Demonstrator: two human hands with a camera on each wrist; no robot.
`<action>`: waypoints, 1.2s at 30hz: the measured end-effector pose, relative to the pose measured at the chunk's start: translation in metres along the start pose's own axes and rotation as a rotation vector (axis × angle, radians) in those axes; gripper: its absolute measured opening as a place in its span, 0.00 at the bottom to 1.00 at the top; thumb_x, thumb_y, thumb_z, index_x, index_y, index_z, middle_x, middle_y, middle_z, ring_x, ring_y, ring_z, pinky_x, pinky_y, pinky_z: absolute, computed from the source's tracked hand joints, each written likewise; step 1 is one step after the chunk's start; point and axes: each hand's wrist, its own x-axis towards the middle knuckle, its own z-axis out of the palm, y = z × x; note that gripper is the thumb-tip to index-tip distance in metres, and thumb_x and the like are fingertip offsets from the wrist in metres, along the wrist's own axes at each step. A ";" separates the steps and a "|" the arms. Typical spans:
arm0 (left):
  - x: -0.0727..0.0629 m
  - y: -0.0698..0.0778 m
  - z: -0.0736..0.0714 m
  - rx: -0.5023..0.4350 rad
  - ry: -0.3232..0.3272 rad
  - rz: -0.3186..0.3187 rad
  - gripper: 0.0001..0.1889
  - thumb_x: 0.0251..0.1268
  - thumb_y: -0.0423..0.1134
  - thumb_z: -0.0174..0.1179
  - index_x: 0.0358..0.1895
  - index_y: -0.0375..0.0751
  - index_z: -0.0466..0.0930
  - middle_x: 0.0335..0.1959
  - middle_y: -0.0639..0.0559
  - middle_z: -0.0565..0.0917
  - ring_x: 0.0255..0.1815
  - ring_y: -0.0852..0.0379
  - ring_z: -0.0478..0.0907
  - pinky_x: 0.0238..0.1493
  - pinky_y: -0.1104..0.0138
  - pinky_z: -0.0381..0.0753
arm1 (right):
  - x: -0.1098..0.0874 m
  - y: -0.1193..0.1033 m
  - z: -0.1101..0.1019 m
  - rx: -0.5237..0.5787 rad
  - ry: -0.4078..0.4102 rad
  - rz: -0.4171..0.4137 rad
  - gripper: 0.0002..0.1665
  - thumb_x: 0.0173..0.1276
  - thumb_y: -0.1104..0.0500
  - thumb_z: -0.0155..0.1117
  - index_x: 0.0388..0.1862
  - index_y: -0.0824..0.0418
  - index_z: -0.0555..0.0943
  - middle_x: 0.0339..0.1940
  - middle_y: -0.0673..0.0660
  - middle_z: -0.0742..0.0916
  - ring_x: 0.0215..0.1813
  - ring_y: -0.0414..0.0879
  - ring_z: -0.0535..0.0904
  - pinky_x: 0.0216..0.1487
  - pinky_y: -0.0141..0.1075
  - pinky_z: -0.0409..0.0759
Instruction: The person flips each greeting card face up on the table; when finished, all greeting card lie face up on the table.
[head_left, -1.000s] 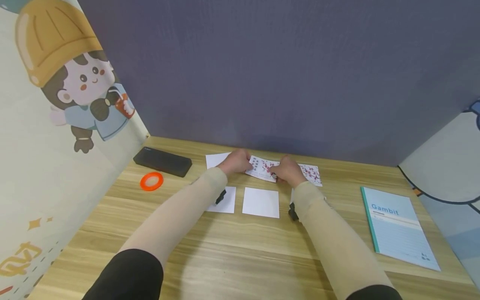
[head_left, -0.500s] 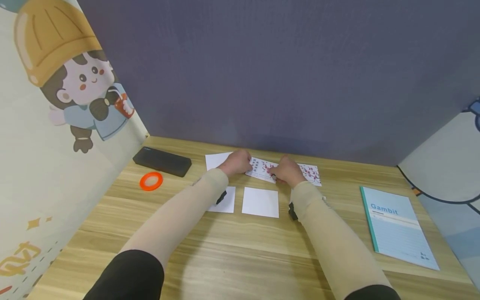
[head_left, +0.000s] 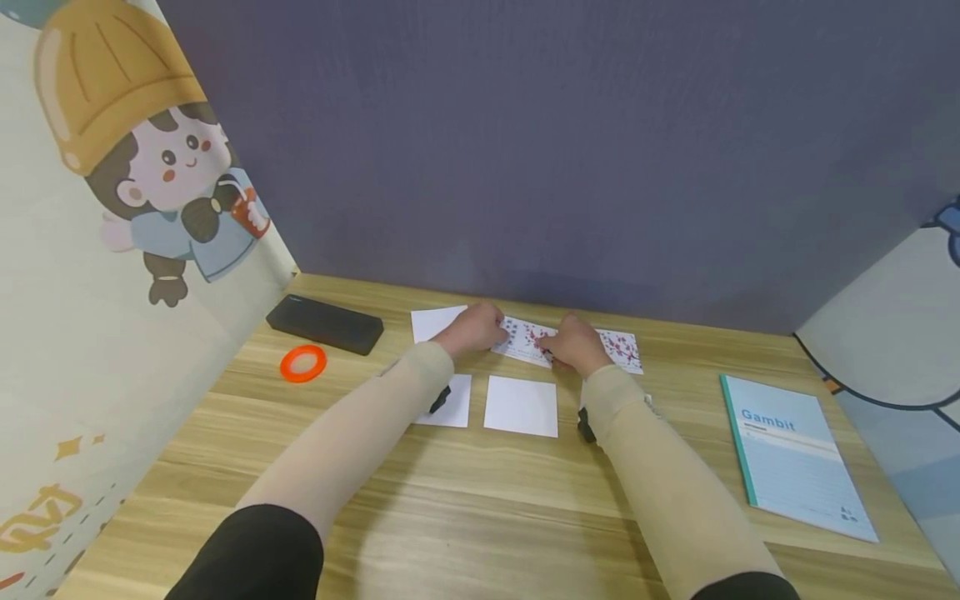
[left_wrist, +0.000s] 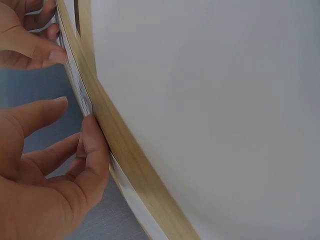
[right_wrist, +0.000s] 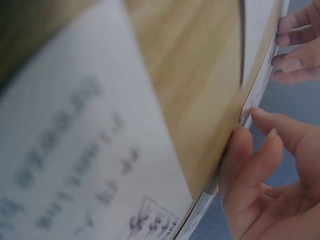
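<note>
A white card with red blossoms and dark lettering lies in the back row on the table. My left hand is at its left end; in the left wrist view the fingertips touch the card's edge while the thumb hovers apart from it. At the right end my right hand pinches the card, thumb on top and fingers at the edge. Another blossom card lies just right of that hand. A blank white card sits to the left, partly behind the left hand.
In the front row lie a white card, another partly under the left forearm, and one mostly hidden by the right wrist. A black case and orange ring are at left, a Gambit notebook at right. The dark partition rises behind.
The blossom card between my hands, slightly raised and tilted a second ago, has come down flat in line with its neighbours. Both hands have lowered slightly with it.
</note>
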 end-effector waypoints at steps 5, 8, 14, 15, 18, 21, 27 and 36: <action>-0.004 0.000 -0.001 -0.001 -0.007 0.024 0.12 0.80 0.42 0.60 0.39 0.37 0.82 0.26 0.53 0.76 0.22 0.62 0.68 0.29 0.69 0.72 | -0.003 0.000 -0.003 -0.011 0.016 -0.004 0.28 0.78 0.45 0.65 0.18 0.56 0.76 0.11 0.52 0.81 0.15 0.43 0.74 0.28 0.37 0.77; -0.008 0.000 -0.004 -0.025 -0.006 0.049 0.20 0.82 0.45 0.57 0.63 0.32 0.81 0.41 0.46 0.85 0.26 0.61 0.74 0.41 0.64 0.83 | -0.006 -0.002 -0.006 -0.023 0.040 -0.015 0.25 0.79 0.44 0.63 0.24 0.58 0.77 0.12 0.53 0.82 0.17 0.45 0.79 0.31 0.37 0.78; -0.016 0.002 -0.010 -0.081 0.008 0.068 0.30 0.83 0.47 0.56 0.78 0.32 0.69 0.68 0.37 0.83 0.54 0.47 0.86 0.72 0.50 0.82 | -0.012 -0.006 -0.013 0.070 0.022 -0.007 0.26 0.80 0.45 0.63 0.51 0.69 0.77 0.21 0.55 0.85 0.21 0.46 0.82 0.33 0.39 0.82; -0.016 0.003 -0.010 -0.077 0.015 0.069 0.30 0.83 0.47 0.56 0.78 0.33 0.70 0.70 0.37 0.82 0.60 0.45 0.84 0.75 0.49 0.80 | -0.012 -0.006 -0.013 0.095 0.016 -0.001 0.28 0.80 0.45 0.63 0.57 0.70 0.75 0.23 0.55 0.85 0.21 0.45 0.81 0.34 0.40 0.84; -0.017 0.002 -0.010 -0.081 0.029 0.075 0.30 0.82 0.47 0.57 0.78 0.33 0.71 0.72 0.37 0.80 0.72 0.42 0.79 0.78 0.49 0.77 | -0.014 -0.007 -0.014 0.141 0.004 -0.009 0.37 0.80 0.46 0.63 0.72 0.72 0.69 0.26 0.56 0.86 0.22 0.45 0.82 0.42 0.43 0.87; -0.020 0.002 -0.011 -0.104 0.023 0.078 0.31 0.81 0.47 0.58 0.78 0.34 0.70 0.73 0.37 0.80 0.74 0.41 0.77 0.78 0.49 0.77 | -0.017 -0.007 -0.015 0.131 0.002 -0.034 0.41 0.80 0.46 0.63 0.77 0.72 0.66 0.25 0.57 0.88 0.23 0.47 0.85 0.55 0.48 0.88; -0.034 0.008 -0.012 -0.092 -0.018 0.107 0.32 0.80 0.48 0.60 0.78 0.33 0.70 0.72 0.36 0.80 0.74 0.39 0.78 0.78 0.47 0.77 | -0.028 -0.010 -0.015 0.106 -0.021 -0.068 0.42 0.80 0.46 0.63 0.80 0.71 0.64 0.23 0.59 0.89 0.26 0.52 0.89 0.70 0.57 0.83; -0.057 0.016 -0.008 0.033 -0.133 0.157 0.34 0.73 0.48 0.67 0.75 0.33 0.73 0.71 0.38 0.81 0.72 0.40 0.79 0.75 0.48 0.79 | -0.047 -0.010 -0.012 0.053 -0.077 -0.087 0.44 0.80 0.43 0.63 0.82 0.68 0.63 0.21 0.57 0.87 0.23 0.50 0.85 0.65 0.55 0.85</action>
